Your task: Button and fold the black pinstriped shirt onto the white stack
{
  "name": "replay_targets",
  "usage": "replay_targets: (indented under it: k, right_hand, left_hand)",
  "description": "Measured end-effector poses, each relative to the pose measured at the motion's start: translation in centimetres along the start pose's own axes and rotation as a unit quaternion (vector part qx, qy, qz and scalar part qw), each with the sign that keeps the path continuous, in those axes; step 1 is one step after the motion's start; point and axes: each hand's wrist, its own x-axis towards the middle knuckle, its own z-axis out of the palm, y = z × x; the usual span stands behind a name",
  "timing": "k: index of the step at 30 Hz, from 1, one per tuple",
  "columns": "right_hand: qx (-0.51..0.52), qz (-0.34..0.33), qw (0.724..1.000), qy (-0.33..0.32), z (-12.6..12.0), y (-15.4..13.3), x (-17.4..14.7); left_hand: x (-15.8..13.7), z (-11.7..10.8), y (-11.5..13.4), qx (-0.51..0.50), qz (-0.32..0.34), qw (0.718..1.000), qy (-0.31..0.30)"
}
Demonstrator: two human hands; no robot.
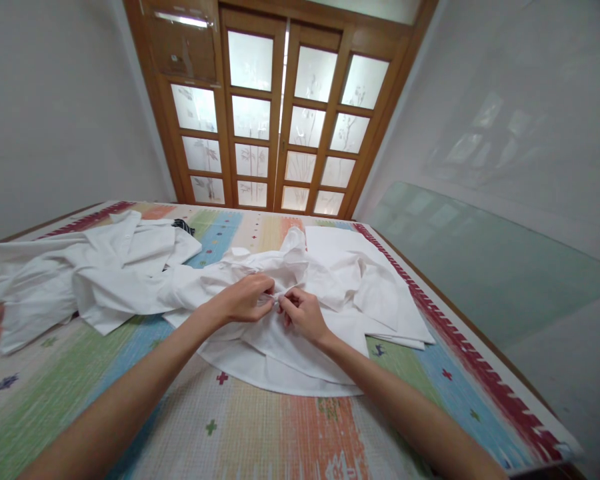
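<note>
A white shirt (285, 353) lies spread and rumpled in front of me, its curved hem toward my body. My left hand (247, 298) pinches the shirt's fabric near its middle, fingers closed. Close against it, my right hand (303, 313) also pinches the cloth with thumb and fingertips. Both hands meet at the same spot on the shirt front; whether a button sits between the fingers is too small to tell. The shirt's collar area (293, 241) points away from me.
More white shirts (125, 247) lie loosely heaped at the left, with a dark striped cloth (184, 227) behind. Folded white cloth (330, 241) lies at the right. Everything rests on a colourful striped cover (260, 433). Wooden glazed doors (280, 120) stand at the back, walls on both sides.
</note>
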Motion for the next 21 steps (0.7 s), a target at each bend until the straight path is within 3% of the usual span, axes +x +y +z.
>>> replay_targets:
  k: [7,10,14,21]
  right_hand:
    - [0.052,0.015,0.996,0.076,1.1,0.5,-0.2]
    - [0.091,0.052,0.989,0.102,1.8,0.8,0.1]
    - [0.128,0.109,0.981,0.1,2.3,1.1,0.5]
    - [0.101,0.11,0.986,0.069,2.2,1.2,0.9]
  left_hand:
    - [-0.7,1.2,-0.4,-0.004,-0.029,1.0,0.003]
    - [-1.0,1.8,-0.4,-0.002,-0.03,0.999,0.014]
    - [-1.5,2.4,-0.1,-0.056,-0.06,0.996,0.04]
    - [-2.0,3.2,0.2,-0.102,-0.096,0.987,0.083]
